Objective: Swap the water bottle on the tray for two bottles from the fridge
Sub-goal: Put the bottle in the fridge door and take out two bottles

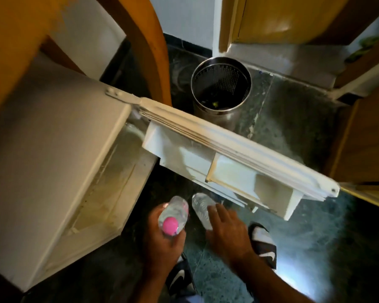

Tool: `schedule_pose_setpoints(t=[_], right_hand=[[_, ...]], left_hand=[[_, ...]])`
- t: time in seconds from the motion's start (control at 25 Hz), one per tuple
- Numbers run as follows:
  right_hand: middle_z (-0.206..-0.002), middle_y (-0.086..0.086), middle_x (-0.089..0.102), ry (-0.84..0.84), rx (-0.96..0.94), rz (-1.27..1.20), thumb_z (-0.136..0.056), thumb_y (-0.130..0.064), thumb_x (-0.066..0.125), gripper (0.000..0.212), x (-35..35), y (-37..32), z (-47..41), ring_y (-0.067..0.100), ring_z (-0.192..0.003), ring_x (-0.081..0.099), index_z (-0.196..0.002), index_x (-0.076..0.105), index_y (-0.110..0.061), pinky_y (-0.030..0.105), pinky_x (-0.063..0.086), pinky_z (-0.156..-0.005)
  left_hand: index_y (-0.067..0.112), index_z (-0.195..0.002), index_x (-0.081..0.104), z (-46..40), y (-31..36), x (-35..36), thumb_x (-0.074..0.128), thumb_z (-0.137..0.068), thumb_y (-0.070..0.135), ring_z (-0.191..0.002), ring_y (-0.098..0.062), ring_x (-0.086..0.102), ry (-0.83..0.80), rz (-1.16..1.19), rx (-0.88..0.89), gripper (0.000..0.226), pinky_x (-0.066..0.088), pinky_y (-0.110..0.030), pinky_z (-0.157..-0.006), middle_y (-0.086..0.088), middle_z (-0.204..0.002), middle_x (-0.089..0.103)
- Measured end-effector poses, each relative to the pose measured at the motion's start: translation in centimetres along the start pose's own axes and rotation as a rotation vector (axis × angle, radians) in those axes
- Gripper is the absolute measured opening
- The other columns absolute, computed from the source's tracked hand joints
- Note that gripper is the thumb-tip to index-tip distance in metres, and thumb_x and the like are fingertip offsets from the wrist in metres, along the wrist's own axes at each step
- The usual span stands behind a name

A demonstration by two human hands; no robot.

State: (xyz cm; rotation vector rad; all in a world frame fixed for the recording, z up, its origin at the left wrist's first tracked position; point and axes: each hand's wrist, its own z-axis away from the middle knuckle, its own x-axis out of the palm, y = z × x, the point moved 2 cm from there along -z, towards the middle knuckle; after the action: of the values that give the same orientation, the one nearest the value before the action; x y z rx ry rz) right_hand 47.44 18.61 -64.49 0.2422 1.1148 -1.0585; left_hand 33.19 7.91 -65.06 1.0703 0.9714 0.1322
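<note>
A small white fridge [53, 149] stands at the left with its door [239, 145] swung wide open toward the right. My left hand [162, 243] is shut on a clear water bottle with a pink cap [175, 215], held in front of the fridge opening. My right hand [228, 228] grips a second clear water bottle [200, 206] just below the door shelves; its cap is hidden. No tray is in view.
A perforated steel waste bin [221, 88] stands on the dark stone floor behind the door. A wooden chair frame [153, 47] rises beyond the fridge, and wooden cabinet doors [363, 138] stand at the right. My feet in slides [263, 243] are below.
</note>
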Motion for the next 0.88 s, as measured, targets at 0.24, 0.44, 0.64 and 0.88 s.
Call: schedule_pose_setpoints(t=[0.24,0.44,0.64,0.88], right_hand=[[-0.084,0.004,0.070,-0.104,-0.295,0.062,-0.039,-0.028,0.084,0.061,-4.0,-8.2,5.1,0.021,-0.063,0.063,-0.097,0.071,-0.016,0.027,0.048,-0.037],[-0.126,0.017,0.055,-0.249,-0.394,0.205,-0.077,-0.023,0.072,0.077,-9.8,-12.4,4.9,0.035,-0.111,0.052,-0.141,0.032,-0.011,0.043,0.050,-0.086],[-0.116,0.015,0.063,-0.301,-0.207,0.312,-0.065,-0.030,0.081,0.114,-17.5,-12.0,5.0,0.031,-0.102,0.062,-0.146,0.007,0.002,0.041,0.052,-0.083],[-0.128,0.004,0.061,-0.351,-0.314,0.835,-0.094,-0.025,0.052,0.036,-27.0,-9.2,-3.4,0.023,-0.118,0.057,-0.128,0.055,-0.015,0.032,0.049,-0.090]], left_hand=[[0.027,-0.123,0.047,4.2,2.3,-8.6,0.089,-0.045,-0.012,-0.103,0.017,0.053,0.265,0.080,-0.167,0.097,0.044,-0.001,-0.085,0.029,-0.115,0.054],[0.003,-0.127,0.051,4.8,5.6,-14.1,0.086,-0.051,-0.015,-0.117,-0.019,0.053,0.330,0.129,-0.231,0.086,0.039,-0.002,-0.095,-0.014,-0.124,0.058],[-0.006,-0.119,0.055,6.5,8.0,-16.7,0.083,-0.048,-0.022,-0.113,-0.037,0.059,0.375,0.183,-0.207,0.078,0.048,-0.037,-0.099,-0.024,-0.117,0.063],[-0.007,-0.116,0.056,7.5,10.3,-15.0,0.083,-0.053,-0.018,-0.105,-0.041,0.062,0.396,0.240,-0.211,0.069,0.049,-0.063,-0.094,-0.025,-0.109,0.064]])
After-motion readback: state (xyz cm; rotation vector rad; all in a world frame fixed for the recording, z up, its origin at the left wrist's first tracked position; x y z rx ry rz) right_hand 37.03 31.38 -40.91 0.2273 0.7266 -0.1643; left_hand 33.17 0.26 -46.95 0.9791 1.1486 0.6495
